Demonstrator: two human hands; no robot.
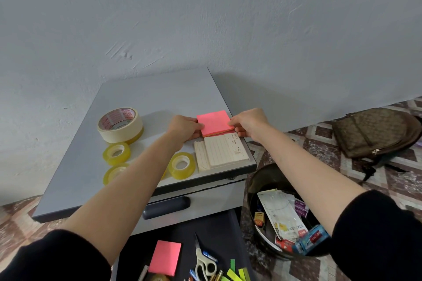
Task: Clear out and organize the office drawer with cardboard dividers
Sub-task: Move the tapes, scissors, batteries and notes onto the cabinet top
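Roughly midway, by my reckoning. Left hand [183,129] and right hand [250,124] pinch the pink sticky pad [214,122] by its side edges at frame centre, on the cabinet top [159,98]. Tape rolls [120,124] lie centre left. The drawer [219,228] (bottom centre) holds scissors [203,262] and a second pink pad [165,258]; no dividers visible.

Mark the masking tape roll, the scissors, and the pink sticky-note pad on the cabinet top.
masking tape roll [119,136]: head view, outer side wall.
scissors [200,257]: head view, white handle.
pink sticky-note pad [214,122]: head view, centre of its top sheet.
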